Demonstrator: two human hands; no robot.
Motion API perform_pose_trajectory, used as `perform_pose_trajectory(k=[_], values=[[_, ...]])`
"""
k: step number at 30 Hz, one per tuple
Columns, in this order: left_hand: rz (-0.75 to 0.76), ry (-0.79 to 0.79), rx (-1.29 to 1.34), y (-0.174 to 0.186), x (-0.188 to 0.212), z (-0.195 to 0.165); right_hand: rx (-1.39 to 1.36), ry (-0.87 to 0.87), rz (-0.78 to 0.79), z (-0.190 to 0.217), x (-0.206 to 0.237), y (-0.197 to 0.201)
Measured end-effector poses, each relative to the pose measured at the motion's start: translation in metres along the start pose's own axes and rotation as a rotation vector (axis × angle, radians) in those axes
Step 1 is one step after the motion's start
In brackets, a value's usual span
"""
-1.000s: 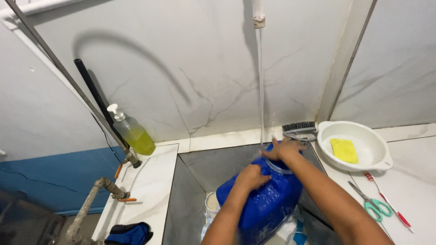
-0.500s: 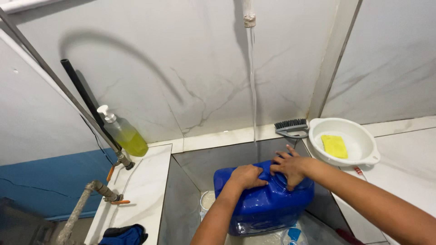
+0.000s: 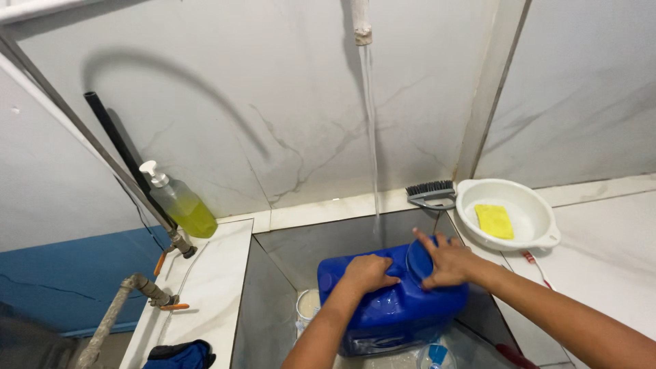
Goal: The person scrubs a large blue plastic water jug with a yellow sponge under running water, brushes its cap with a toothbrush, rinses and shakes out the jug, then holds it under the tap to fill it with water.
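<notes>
A large blue plastic jug (image 3: 389, 304) lies on its side in the sink (image 3: 273, 273). My left hand (image 3: 369, 272) grips the jug's upper side near its middle. My right hand (image 3: 445, 260) is spread over its round blue end at the right, fingers apart and pressing on it. A thin stream of water (image 3: 370, 137) falls from a white pipe (image 3: 361, 20) above and lands just behind the jug.
A white basin (image 3: 509, 215) holding a yellow sponge (image 3: 495, 221) sits on the counter at right, a grey brush (image 3: 430, 193) beside it. A pump bottle of yellow liquid (image 3: 179, 201) leans at left near metal pipes (image 3: 130, 301). A dark blue cloth (image 3: 179, 355) lies on the left ledge.
The jug has gone from tilted upright to lying on its side, lower in the sink. My right hand has shifted onto its round end. The view has moved slightly left.
</notes>
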State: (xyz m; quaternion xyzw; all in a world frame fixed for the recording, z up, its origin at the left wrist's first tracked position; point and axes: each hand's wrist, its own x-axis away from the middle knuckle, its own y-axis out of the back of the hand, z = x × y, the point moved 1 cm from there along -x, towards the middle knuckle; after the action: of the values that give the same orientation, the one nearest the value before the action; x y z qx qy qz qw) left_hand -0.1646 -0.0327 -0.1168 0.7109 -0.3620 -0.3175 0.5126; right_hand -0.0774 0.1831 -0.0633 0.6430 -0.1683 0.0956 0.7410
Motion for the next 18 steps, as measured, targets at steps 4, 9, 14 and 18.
perform_pose_trajectory(k=[4,9,14,18], values=[[0.151,-0.049,-0.041,0.026,0.002,0.025,0.189,0.377,0.102,0.026,0.026,0.024],[0.198,-0.062,-0.124,0.034,0.005,0.037,0.344,0.61,0.203,0.051,0.032,0.022],[0.1,0.011,-0.088,0.005,0.017,0.021,0.097,0.481,0.111,0.015,-0.027,0.023],[-0.067,0.15,-0.026,-0.033,0.024,-0.017,-0.158,0.028,0.04,0.001,-0.069,0.033]])
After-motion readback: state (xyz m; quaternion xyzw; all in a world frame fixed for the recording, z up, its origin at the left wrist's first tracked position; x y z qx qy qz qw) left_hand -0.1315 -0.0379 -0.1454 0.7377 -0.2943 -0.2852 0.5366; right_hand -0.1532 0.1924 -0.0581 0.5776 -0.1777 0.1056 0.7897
